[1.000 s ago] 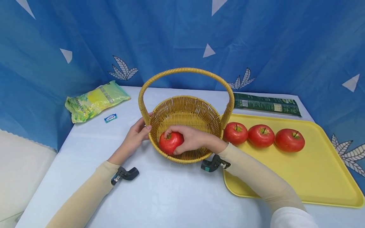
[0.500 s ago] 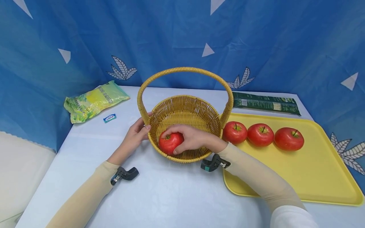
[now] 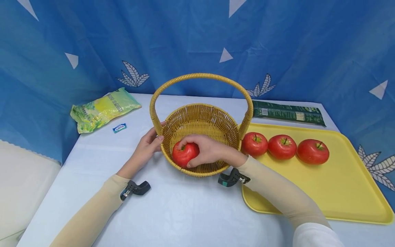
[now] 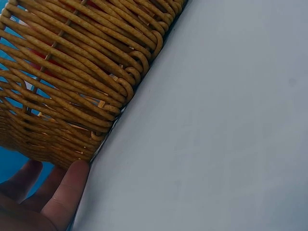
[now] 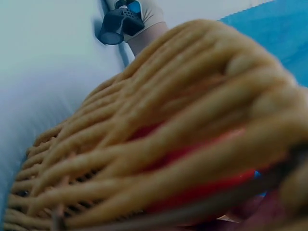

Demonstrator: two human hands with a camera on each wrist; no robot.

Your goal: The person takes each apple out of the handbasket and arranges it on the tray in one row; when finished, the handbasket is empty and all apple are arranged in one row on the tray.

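Note:
A red apple with a green-tinged stem hollow sits low in the near left part of the wicker basket. My right hand reaches over the basket's right side and grips this apple, thumb at its near side and fingers curled over its top. In the right wrist view, the red of the apple shows between the wicker strands. My left hand rests against the basket's outer left side by the base of the tall arched handle. Its straight fingers touch the woven wall in the left wrist view.
On the right lies a yellow tray with three red apples in a row. A dark green packet lies behind it. To the left are a green-yellow bag and a small blue wrapper. A blue curtain hangs behind.

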